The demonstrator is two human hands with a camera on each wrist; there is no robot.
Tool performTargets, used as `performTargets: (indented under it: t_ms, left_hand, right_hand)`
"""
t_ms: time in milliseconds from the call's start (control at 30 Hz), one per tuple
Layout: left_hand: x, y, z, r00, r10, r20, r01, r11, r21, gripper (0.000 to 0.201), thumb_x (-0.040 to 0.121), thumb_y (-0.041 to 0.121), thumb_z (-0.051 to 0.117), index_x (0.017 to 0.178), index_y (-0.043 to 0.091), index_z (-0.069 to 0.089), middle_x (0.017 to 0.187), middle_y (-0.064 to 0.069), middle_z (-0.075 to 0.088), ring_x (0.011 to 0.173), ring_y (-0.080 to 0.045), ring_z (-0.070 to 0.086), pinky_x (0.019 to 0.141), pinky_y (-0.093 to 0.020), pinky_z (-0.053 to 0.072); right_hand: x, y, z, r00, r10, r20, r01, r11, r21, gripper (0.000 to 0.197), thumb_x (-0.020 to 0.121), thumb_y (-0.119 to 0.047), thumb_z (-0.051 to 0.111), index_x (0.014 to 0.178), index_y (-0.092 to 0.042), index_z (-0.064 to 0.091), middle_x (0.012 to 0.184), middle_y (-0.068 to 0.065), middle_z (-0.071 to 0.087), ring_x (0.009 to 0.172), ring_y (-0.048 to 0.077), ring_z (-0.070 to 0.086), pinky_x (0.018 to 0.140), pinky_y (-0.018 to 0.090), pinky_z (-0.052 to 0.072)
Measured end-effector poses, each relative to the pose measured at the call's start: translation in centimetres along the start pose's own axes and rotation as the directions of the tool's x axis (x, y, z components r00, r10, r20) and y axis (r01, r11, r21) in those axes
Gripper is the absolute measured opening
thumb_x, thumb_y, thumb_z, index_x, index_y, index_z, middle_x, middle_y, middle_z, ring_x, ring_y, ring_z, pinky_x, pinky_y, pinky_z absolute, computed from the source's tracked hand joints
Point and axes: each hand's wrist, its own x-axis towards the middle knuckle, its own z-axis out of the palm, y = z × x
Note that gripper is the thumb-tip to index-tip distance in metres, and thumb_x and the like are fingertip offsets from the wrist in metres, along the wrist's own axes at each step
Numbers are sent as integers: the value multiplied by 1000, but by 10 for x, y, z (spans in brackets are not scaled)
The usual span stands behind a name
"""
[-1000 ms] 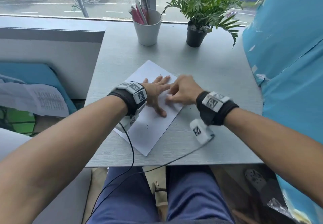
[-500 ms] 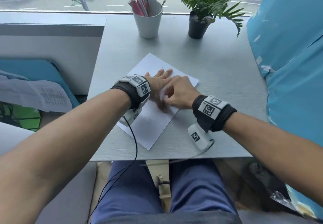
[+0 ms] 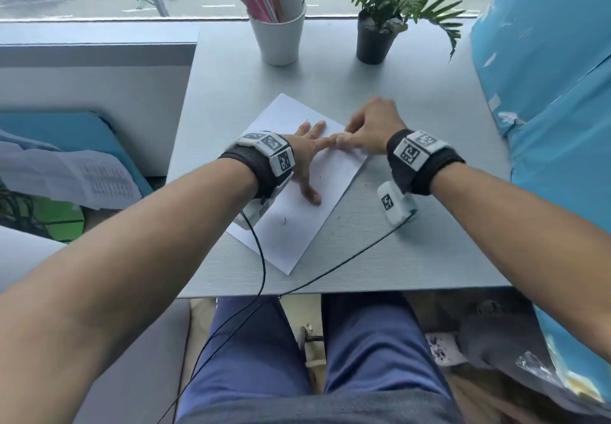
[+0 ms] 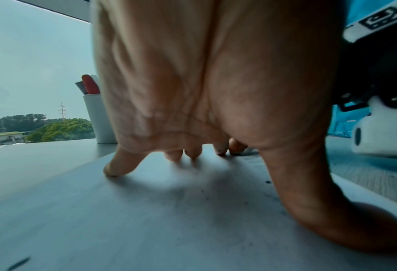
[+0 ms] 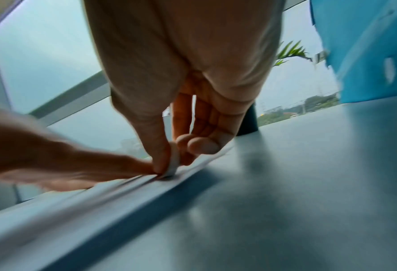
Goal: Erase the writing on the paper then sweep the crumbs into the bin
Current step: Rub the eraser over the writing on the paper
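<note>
A white sheet of paper [image 3: 299, 212] lies slanted on the grey table [image 3: 413, 251]. My left hand [image 3: 310, 156] lies flat on it with fingers spread, pressing it down; the left wrist view shows the fingertips [image 4: 114, 168] touching the sheet [image 4: 146, 220]. My right hand [image 3: 370, 126] pinches a small white eraser [image 5: 173, 163] between thumb and fingers and holds its tip on the paper's [image 5: 100, 192] right edge, next to my left fingers. Dark crumbs [image 3: 284, 221] speckle the sheet. No bin is in view.
A white cup of pens [image 3: 277, 32] and a potted plant [image 3: 380, 32] stand at the table's far edge by the window. A blue covered surface [image 3: 555, 93] rises along the right side. Cables [image 3: 264, 258] run off the near edge over my lap.
My right hand with the eraser has moved up and to the right, toward the paper's right edge. The left hand stays pressed on the sheet. The camera has tilted slightly.
</note>
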Motion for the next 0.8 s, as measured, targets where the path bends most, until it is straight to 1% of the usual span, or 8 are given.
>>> performTargets:
  t_ms: [67, 167, 300, 433, 500, 600, 733, 800]
  left_hand:
    - [2, 3, 0, 1000, -9, 8, 9, 1000, 17, 139, 62, 53, 89, 155, 37, -13, 162, 3, -26, 150, -23, -21, 113, -66, 10]
    - [4, 1, 2, 1000, 1, 2, -1, 1000, 22, 142, 59, 55, 90, 155, 38, -14, 162, 1, -26, 150, -26, -20, 112, -68, 11]
    - [0, 0, 1, 1000, 15, -22, -15, 1000, -4, 140, 60, 50, 90, 155, 38, -12, 163, 4, -23, 150, -21, -19, 114, -65, 12]
    - [6, -3, 3, 1000, 1, -1, -1, 1000, 18, 145, 55, 56, 91, 153, 41, -15, 161, 7, -27, 149, -20, -22, 110, -74, 12]
    - [6, -3, 3, 1000, 1, 10, -1, 1000, 14, 144, 56, 55, 91, 154, 41, -14, 161, 7, -27, 149, -20, -22, 110, -75, 12]
    - [1, 0, 0, 1000, 0, 9, 0, 1000, 17, 142, 59, 51, 91, 155, 40, -14, 162, 7, -26, 150, -20, -21, 111, -70, 12]
    - [8, -1, 0, 1000, -15, 11, 14, 998, 57, 148, 52, 57, 91, 152, 43, -17, 161, 7, -28, 149, -24, -22, 108, -75, 15]
    - [9, -1, -2, 1000, -16, 17, 15, 998, 55, 148, 51, 56, 92, 152, 46, -16, 161, 6, -28, 149, -26, -22, 107, -74, 15]
  right_hand:
    - [-18, -14, 17, 994, -86, 65, 88, 996, -31, 11, 74, -19, 71, 70, -10, 76, 65, 1, 69, 61, 12, 57, 58, 11, 39]
    - [-36, -18, 25, 966, -161, 204, 160, 987, 17, 8, 72, -21, 74, 70, -15, 78, 66, -3, 70, 63, 10, 60, 64, 16, 42]
    - [-4, 4, -1, 1000, 17, -5, -17, 1000, 17, 16, 71, -27, 78, 74, -11, 78, 71, 1, 73, 68, 13, 65, 70, 24, 54]
    - [-44, -16, 27, 960, -181, 216, 181, 983, 20, 12, 71, -22, 75, 68, -11, 77, 63, 0, 71, 62, 15, 66, 61, 22, 51]
    - [-28, -5, 13, 979, -104, 178, 102, 995, 23, 13, 71, -25, 79, 71, -13, 79, 63, -4, 71, 58, 4, 62, 60, 14, 47]
    - [-4, 7, -4, 1000, -7, -11, 7, 1000, 18, 15, 70, -26, 80, 74, -12, 78, 72, 3, 74, 68, 12, 67, 70, 24, 53]
    - [-42, -14, 27, 971, -163, 175, 162, 987, 22, 12, 72, -24, 76, 71, -12, 77, 68, 0, 72, 65, 15, 65, 65, 28, 53]
    - [-29, -5, 15, 980, -101, 173, 98, 995, 28, 14, 72, -27, 79, 72, -13, 78, 68, -1, 72, 63, 11, 62, 60, 20, 47]
